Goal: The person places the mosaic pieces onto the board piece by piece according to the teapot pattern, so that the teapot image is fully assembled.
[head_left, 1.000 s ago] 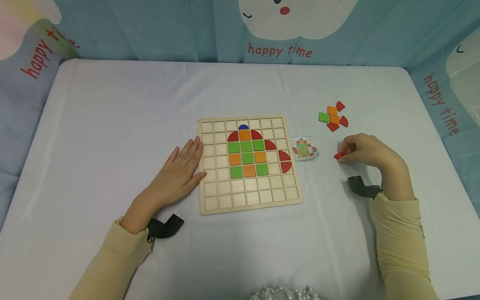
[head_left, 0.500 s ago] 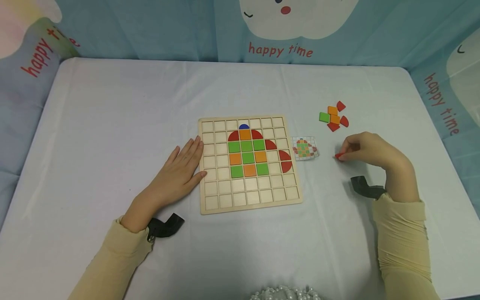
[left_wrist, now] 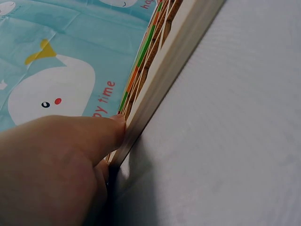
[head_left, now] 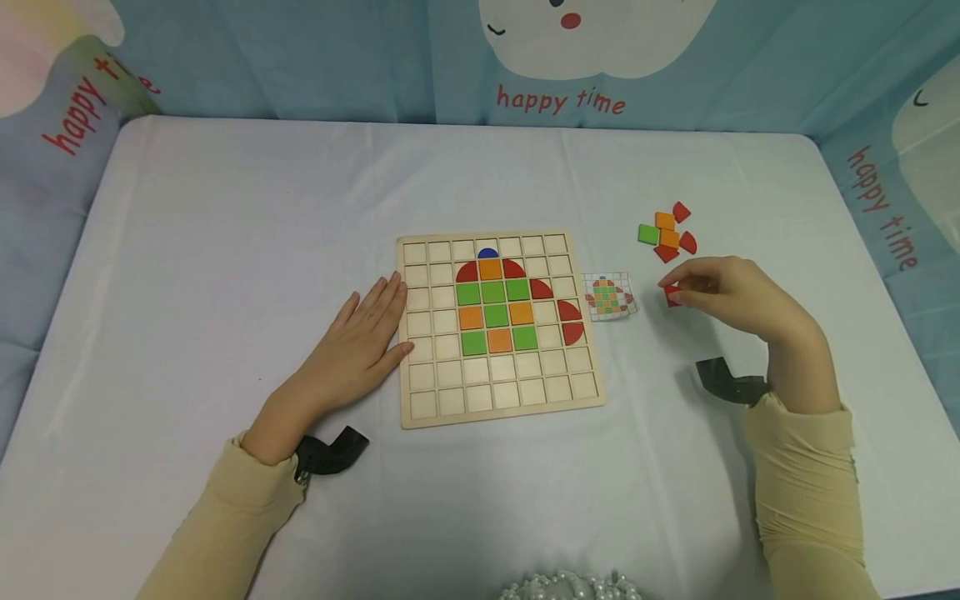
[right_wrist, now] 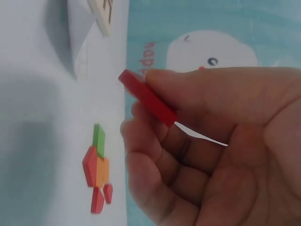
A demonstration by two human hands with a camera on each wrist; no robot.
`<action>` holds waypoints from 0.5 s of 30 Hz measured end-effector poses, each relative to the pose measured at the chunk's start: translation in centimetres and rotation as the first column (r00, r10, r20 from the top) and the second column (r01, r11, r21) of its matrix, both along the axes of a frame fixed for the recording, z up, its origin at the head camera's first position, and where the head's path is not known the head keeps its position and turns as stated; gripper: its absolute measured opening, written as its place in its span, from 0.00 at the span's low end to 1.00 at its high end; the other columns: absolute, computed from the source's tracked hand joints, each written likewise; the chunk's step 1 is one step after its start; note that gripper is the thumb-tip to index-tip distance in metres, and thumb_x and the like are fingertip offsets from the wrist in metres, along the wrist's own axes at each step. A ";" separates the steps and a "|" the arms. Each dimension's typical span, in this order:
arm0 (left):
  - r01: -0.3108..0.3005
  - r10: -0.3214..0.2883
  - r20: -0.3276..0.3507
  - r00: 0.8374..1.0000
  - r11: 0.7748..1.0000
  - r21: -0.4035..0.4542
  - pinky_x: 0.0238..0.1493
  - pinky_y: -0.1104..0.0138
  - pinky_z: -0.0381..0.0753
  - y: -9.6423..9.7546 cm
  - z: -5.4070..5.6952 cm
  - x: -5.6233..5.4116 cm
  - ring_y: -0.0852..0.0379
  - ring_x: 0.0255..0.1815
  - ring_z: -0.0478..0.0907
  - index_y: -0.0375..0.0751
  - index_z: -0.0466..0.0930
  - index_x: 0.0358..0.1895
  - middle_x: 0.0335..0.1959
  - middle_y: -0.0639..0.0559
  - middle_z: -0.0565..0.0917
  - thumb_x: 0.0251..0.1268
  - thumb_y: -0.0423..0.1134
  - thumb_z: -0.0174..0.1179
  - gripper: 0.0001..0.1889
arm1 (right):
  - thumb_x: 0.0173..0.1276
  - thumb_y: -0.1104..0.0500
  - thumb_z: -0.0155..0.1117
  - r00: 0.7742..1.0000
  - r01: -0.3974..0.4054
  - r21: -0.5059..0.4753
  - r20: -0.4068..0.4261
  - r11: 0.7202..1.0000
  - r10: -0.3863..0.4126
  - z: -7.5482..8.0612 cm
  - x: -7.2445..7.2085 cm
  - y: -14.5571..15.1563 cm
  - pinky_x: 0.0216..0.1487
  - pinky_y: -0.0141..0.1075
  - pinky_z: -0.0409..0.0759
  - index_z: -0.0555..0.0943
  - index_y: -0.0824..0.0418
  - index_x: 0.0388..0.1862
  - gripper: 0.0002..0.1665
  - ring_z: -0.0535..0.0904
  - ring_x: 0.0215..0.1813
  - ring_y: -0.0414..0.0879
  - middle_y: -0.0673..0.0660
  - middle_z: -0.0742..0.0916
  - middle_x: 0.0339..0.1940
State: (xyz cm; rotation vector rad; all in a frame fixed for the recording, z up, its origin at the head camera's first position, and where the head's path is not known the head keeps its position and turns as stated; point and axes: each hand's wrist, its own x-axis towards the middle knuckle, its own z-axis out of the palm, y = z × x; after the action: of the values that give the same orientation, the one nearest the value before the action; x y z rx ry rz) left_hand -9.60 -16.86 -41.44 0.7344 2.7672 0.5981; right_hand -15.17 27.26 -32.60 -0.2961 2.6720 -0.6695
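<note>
On the white-clothed table, the left hand rests, fingers straight, against a square, gridded, pale wooden board. Right of it, the right hand pinches a flat red tile, just tipped up: seemingly secured, not yet placed.

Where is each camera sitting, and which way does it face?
On the head: faces forward and down at the board; left hand, right hand and sleeves show.
On the left wrist: looks along the board's edge toward the backdrop; left hand shows.
On the right wrist: looks at the right hand pinching a red piece.
Head and right wrist views share the red piece and green piece.
</note>
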 end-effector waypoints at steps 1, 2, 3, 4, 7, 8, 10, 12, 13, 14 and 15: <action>0.000 0.000 0.000 1.000 1.000 0.000 0.71 0.52 0.31 0.0 0.0 0.0 0.48 0.76 0.31 0.31 0.37 0.74 0.76 0.42 0.38 0.74 0.48 0.44 0.37 | 0.66 0.63 0.61 1.000 0.001 -0.011 0.001 1.000 -0.001 0.1 0.1 -0.2 0.35 0.29 0.74 0.82 0.64 0.44 0.09 0.76 0.36 0.49 0.55 0.84 0.36; 0.000 0.000 0.001 1.000 1.000 0.000 0.71 0.52 0.31 0.0 0.0 0.0 0.48 0.76 0.31 0.31 0.37 0.74 0.76 0.42 0.38 0.74 0.48 0.44 0.37 | 0.66 0.63 0.62 1.000 0.000 -0.022 0.001 1.000 0.000 0.1 0.1 -0.3 0.35 0.28 0.74 0.82 0.64 0.43 0.08 0.76 0.37 0.49 0.55 0.84 0.36; 0.001 -0.001 0.002 1.000 1.000 0.000 0.71 0.52 0.31 0.0 0.0 0.0 0.48 0.76 0.31 0.31 0.37 0.74 0.76 0.42 0.38 0.74 0.48 0.44 0.37 | 0.66 0.64 0.62 1.000 -0.002 -0.032 -0.003 0.999 0.002 0.2 0.2 -0.5 0.35 0.28 0.74 0.81 0.64 0.42 0.07 0.77 0.36 0.48 0.55 0.84 0.35; 0.001 -0.001 0.003 1.000 1.000 0.000 0.71 0.52 0.31 0.0 0.0 0.0 0.48 0.76 0.31 0.31 0.37 0.74 0.76 0.42 0.38 0.74 0.49 0.44 0.37 | 0.65 0.65 0.62 1.000 -0.006 -0.042 -0.007 0.999 0.006 0.2 0.3 -0.7 0.35 0.28 0.75 0.81 0.64 0.41 0.06 0.77 0.36 0.47 0.55 0.84 0.35; 0.002 -0.002 0.005 1.000 1.000 -0.001 0.71 0.52 0.31 0.0 0.1 0.0 0.48 0.76 0.31 0.31 0.37 0.74 0.76 0.42 0.38 0.74 0.49 0.44 0.37 | 0.65 0.66 0.62 1.000 -0.009 -0.073 -0.020 0.997 0.008 0.2 0.5 -1.3 0.35 0.28 0.75 0.79 0.64 0.38 0.03 0.77 0.35 0.44 0.55 0.83 0.33; 0.002 -0.002 0.006 1.000 1.000 -0.001 0.71 0.52 0.31 0.0 0.1 0.0 0.48 0.76 0.31 0.31 0.37 0.74 0.76 0.42 0.38 0.74 0.49 0.44 0.37 | 0.64 0.67 0.62 1.000 -0.009 -0.086 -0.025 0.996 0.007 0.2 0.6 -1.4 0.35 0.28 0.76 0.79 0.64 0.37 0.03 0.77 0.34 0.43 0.56 0.83 0.33; 0.001 -0.001 0.007 1.000 1.000 0.000 0.71 0.52 0.31 0.0 0.1 0.0 0.48 0.76 0.31 0.31 0.37 0.74 0.76 0.42 0.38 0.74 0.48 0.44 0.37 | 0.64 0.67 0.62 1.000 -0.009 -0.114 -0.027 0.993 0.005 0.0 0.6 -1.8 0.34 0.28 0.76 0.78 0.64 0.36 0.03 0.77 0.34 0.42 0.56 0.83 0.32; 0.001 -0.001 0.007 1.000 1.000 0.000 0.71 0.52 0.31 0.0 0.1 0.0 0.48 0.76 0.31 0.31 0.37 0.74 0.76 0.42 0.38 0.74 0.48 0.44 0.37 | 0.63 0.68 0.63 1.000 -0.012 -0.146 -0.027 0.989 0.009 -0.1 0.7 -2.1 0.34 0.28 0.76 0.78 0.64 0.36 0.03 0.77 0.33 0.42 0.56 0.83 0.32; 0.001 -0.001 0.007 1.000 1.000 0.000 0.71 0.52 0.31 0.0 0.1 0.0 0.48 0.76 0.31 0.31 0.37 0.74 0.76 0.42 0.38 0.74 0.48 0.44 0.37 | 0.63 0.67 0.63 0.999 -0.025 -0.160 -0.028 0.987 0.020 -0.2 0.7 -2.2 0.35 0.28 0.77 0.78 0.64 0.35 0.03 0.78 0.33 0.43 0.56 0.83 0.32; 0.001 -0.001 0.006 1.000 1.000 0.001 0.71 0.52 0.31 0.0 0.1 0.0 0.48 0.76 0.31 0.31 0.37 0.74 0.76 0.42 0.38 0.74 0.48 0.44 0.37 | 0.63 0.67 0.63 0.999 -0.041 -0.175 -0.028 0.984 0.036 -0.2 0.7 -2.4 0.35 0.28 0.77 0.79 0.64 0.35 0.02 0.78 0.33 0.44 0.56 0.83 0.31; 0.001 -0.001 0.005 1.000 1.000 0.001 0.71 0.52 0.31 0.0 0.1 0.0 0.47 0.76 0.32 0.31 0.37 0.74 0.76 0.42 0.38 0.74 0.48 0.44 0.37 | 0.64 0.66 0.64 0.998 -0.057 -0.191 -0.024 0.980 0.054 -0.3 0.7 -2.6 0.35 0.28 0.77 0.79 0.64 0.35 0.03 0.79 0.33 0.45 0.56 0.83 0.31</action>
State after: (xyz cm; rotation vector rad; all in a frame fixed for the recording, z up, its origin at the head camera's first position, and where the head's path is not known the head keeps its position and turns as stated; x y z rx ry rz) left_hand -9.63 -16.87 -41.37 0.7335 2.7615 0.6000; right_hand -14.47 24.64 -32.92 -0.4288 2.6099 -0.9126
